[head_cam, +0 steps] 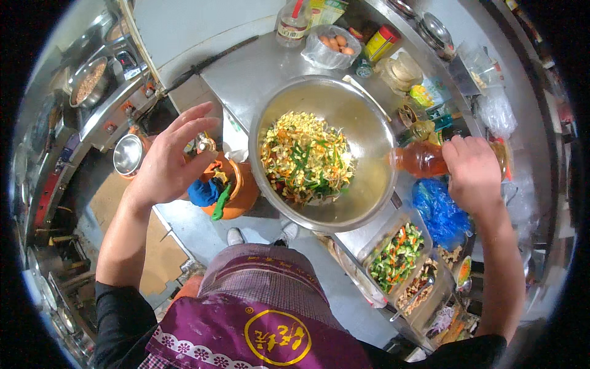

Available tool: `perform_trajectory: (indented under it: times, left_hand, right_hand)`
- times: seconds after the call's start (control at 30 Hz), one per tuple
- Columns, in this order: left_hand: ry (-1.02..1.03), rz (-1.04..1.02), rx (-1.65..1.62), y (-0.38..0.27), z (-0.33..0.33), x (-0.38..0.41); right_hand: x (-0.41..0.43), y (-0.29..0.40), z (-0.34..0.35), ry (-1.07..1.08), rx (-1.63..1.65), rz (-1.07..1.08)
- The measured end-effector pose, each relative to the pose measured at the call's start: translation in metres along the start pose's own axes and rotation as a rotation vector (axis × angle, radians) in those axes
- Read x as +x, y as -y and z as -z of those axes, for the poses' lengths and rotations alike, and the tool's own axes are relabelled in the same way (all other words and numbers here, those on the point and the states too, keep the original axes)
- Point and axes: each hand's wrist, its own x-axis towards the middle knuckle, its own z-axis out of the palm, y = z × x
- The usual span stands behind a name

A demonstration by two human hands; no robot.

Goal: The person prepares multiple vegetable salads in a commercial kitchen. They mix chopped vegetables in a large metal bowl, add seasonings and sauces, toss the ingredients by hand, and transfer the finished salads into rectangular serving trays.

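In my right hand (474, 173) is a plastic bottle (421, 159) of reddish-brown liquid, tipped on its side with its mouth over the rim of a large steel mixing bowl (368, 120). Bean sprouts (299, 129) lie in the bowl, mixed with green leaf pieces and orange shreds. Whether liquid leaves the bottle is too faint to tell. My left hand (179, 150) hovers with fingers apart to the left of the bowl, holding nothing. Beneath it, apart from the hand, stands an orange gas cylinder (246, 189) with a blue cloth (203, 192) at its valve.
Clear containers of cut vegetables (396, 258) and sliced food (417, 288) line the counter at lower right. A blue plastic bag (440, 212) lies below the bottle. Behind the bowl sit eggs (339, 41) in a lined container and a clear jug (292, 27). A stove (115, 110) runs along the left.
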Motion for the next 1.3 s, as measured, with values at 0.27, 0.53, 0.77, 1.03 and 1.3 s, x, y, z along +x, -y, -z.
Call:
perform_trajectory:
  times: [0.27, 0.53, 0.77, 1.03, 1.3]
  left_hand:
    - [0.065, -0.026, 0.005, 0.032, 0.021, -0.018]
    - [0.024, -0.074, 0.046, 0.008, 0.007, -0.004]
    - [0.007, 0.007, 0.082, -0.04, -0.034, 0.011]
    - [0.038, 0.02, 0.333, -0.127, -0.085, 0.05]
    - [-0.046, 0.277, 0.148, -0.132, -0.093, 0.036]
  right_hand:
    - [-0.009, 0.016, 0.027, 0.01, -0.023, -0.06]
    - [-0.038, 0.004, 0.023, -0.028, -0.046, -0.111]
    - [-0.061, -0.031, -0.01, -0.055, 0.007, -0.09]
    - [-0.113, -0.056, -0.094, -0.175, 0.343, -0.235]
    - [-0.174, -0.006, -0.33, -0.658, 1.568, -1.172]
